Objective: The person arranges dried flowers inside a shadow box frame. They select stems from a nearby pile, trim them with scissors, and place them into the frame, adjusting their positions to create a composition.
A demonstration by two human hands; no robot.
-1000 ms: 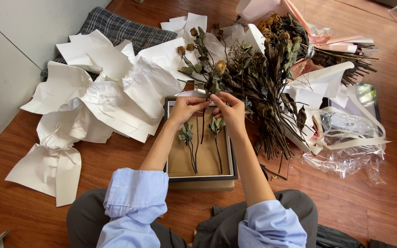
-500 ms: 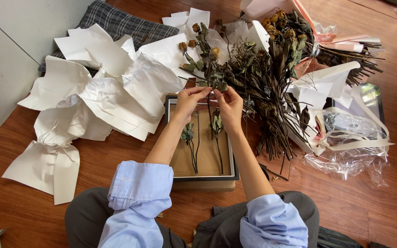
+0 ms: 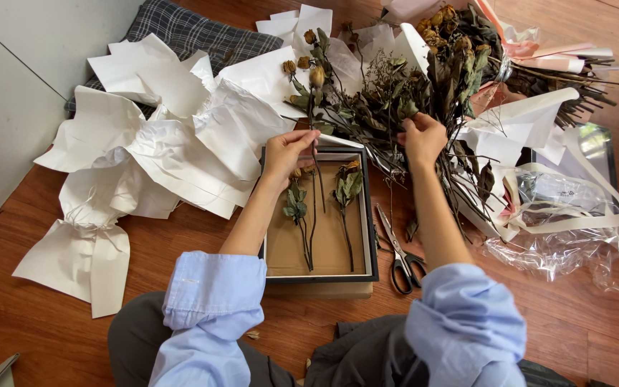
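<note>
My left hand (image 3: 286,152) pinches a dried flower stem (image 3: 314,107) with a yellow-brown bud at its top, holding it over the far edge of a black shadow-box frame (image 3: 371,236). In the frame, on brown backing, lie dried sprigs (image 3: 296,208) and a dried flower (image 3: 347,188). My right hand (image 3: 420,138) reaches into the pile of dried flowers (image 3: 402,100) beyond the frame and grips stems there. Black scissors (image 3: 400,256) lie on the floor just right of the frame.
Crumpled white wrapping paper (image 3: 159,143) covers the floor to the left, over a plaid cushion (image 3: 188,34). Clear cellophane with ribbon (image 3: 553,215) lies at the right beside pink wrapping (image 3: 531,57). The floor is reddish wood (image 3: 582,315). A grey wall (image 3: 8,86) stands at left.
My hands have parted: the right left the stem and moved right into the flower pile, uncovering the scissors. The left hand keeps the stem, now lifted slightly farther.
</note>
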